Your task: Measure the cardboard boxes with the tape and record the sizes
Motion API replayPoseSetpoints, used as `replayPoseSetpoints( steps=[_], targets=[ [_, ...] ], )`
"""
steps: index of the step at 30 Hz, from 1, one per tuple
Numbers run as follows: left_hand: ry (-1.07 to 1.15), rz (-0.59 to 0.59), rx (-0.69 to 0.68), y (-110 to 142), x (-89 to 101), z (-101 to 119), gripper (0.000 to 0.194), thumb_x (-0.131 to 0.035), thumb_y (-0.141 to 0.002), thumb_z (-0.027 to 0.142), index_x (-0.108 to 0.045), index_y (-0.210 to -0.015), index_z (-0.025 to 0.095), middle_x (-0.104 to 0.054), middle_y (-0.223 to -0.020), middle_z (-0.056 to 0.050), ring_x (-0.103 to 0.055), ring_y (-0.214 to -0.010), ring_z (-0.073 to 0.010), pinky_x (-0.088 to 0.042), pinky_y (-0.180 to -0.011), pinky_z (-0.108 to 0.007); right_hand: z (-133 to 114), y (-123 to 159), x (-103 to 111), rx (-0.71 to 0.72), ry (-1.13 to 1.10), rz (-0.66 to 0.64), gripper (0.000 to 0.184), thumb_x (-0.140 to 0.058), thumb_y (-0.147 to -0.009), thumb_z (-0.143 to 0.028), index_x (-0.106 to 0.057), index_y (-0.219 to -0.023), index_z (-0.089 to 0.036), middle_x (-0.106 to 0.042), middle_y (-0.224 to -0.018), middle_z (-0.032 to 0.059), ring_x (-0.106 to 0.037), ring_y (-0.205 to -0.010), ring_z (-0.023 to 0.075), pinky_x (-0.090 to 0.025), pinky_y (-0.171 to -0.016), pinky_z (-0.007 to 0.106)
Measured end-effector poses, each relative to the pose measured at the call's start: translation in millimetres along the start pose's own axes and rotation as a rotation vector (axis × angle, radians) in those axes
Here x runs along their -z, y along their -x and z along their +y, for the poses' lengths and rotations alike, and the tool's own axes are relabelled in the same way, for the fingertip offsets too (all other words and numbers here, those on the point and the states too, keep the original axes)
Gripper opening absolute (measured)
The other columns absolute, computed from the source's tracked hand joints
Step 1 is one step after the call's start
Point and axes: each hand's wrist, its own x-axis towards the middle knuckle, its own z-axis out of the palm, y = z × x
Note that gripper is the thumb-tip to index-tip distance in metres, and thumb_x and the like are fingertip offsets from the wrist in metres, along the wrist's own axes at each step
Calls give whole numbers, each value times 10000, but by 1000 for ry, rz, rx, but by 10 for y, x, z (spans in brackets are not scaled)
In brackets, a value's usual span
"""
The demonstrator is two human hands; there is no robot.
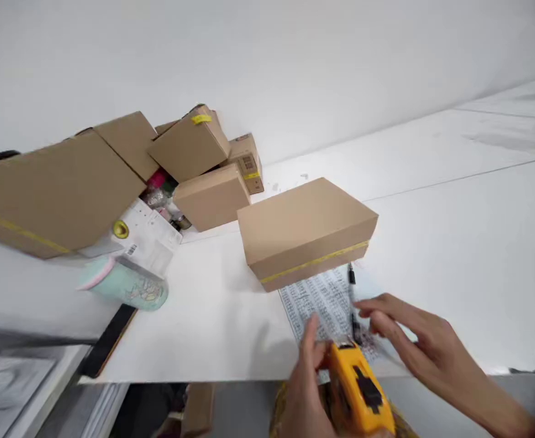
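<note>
A yellow tape measure (361, 386) with black patches is gripped in my left hand (306, 386), at the front edge of the white table. My right hand (420, 340) is over the table with its index finger and thumb apart. Its index fingertip is right beside a pen (352, 304), and I cannot tell whether they touch. Under the pen lies a printed sheet (315, 301) covered in rows of small text, blurred in places. A closed cardboard box (308, 222) with a yellow strip along its side rests on the sheet's far edge.
Several cardboard boxes (215, 198) are piled at the back left. A mint-green tumbler (134, 289) lies near a white package (153, 234) and a large leaning carton (57, 188). The white table (468, 243) stretches right, against a pale wall.
</note>
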Motion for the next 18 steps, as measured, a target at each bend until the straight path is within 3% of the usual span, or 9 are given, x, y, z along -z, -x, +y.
replayPoseSetpoints(
  steps=[3,5,8,10,14,16,18],
  targets=[
    [-186,230,-161,-223,249,144,1055,-820,-672,174,-261,-1563,256,-597,-1368,-147,-638,-1191,-299,-589,-934,-387,259,-29,-118,-52,210,-26,269,-424,-1056,-343,-653,-1166,-254,-702,-905,31,-690,-705,146,-523,-617,265],
    [-375,379,-370,-479,423,314,870,-792,-768,249,-349,-1516,246,-585,-1391,-151,-622,-1219,-300,-572,-963,-420,383,-23,-205,-64,362,-71,338,-382,-1058,-416,-668,-1122,-249,-684,-865,39,-694,-708,176,-516,-605,295],
    [-620,472,-711,-1011,637,603,661,-740,-864,269,-432,-1444,197,-635,-1334,-155,-641,-1181,-280,-552,-973,-418,465,12,-310,-88,555,-119,432,-340,-1044,-522,-651,-946,-238,-651,-800,45,-699,-728,223,-486,-570,318],
    [-761,467,-814,-1382,709,720,611,-688,-915,283,-417,-1453,179,-612,-1391,-175,-595,-1269,-297,-500,-1044,-446,472,35,-331,-148,604,-119,426,-377,-1017,-570,-587,-855,-236,-652,-792,47,-694,-722,233,-446,-519,308],
    [-948,432,-731,-1936,716,690,579,-652,-925,251,-455,-1457,136,-455,-1557,-208,-541,-1317,-334,-468,-1078,-478,497,78,-247,-301,554,-170,268,-436,-980,-454,-523,-837,-244,-679,-748,29,-656,-611,210,-400,-479,296],
    [-988,381,-665,-2099,710,621,537,-644,-930,250,-502,-1434,132,-470,-1551,-192,-570,-1269,-333,-505,-1035,-472,533,112,-171,-356,504,-189,182,-431,-952,-364,-560,-907,-245,-690,-708,14,-626,-542,199,-410,-490,305],
    [-1017,326,-629,-2183,707,569,471,-619,-953,272,-547,-1397,130,-539,-1498,-176,-592,-1239,-332,-523,-1015,-478,562,159,-83,-379,435,-168,208,-448,-925,-337,-618,-999,-245,-698,-687,8,-622,-525,199,-435,-512,316]
  ],
)
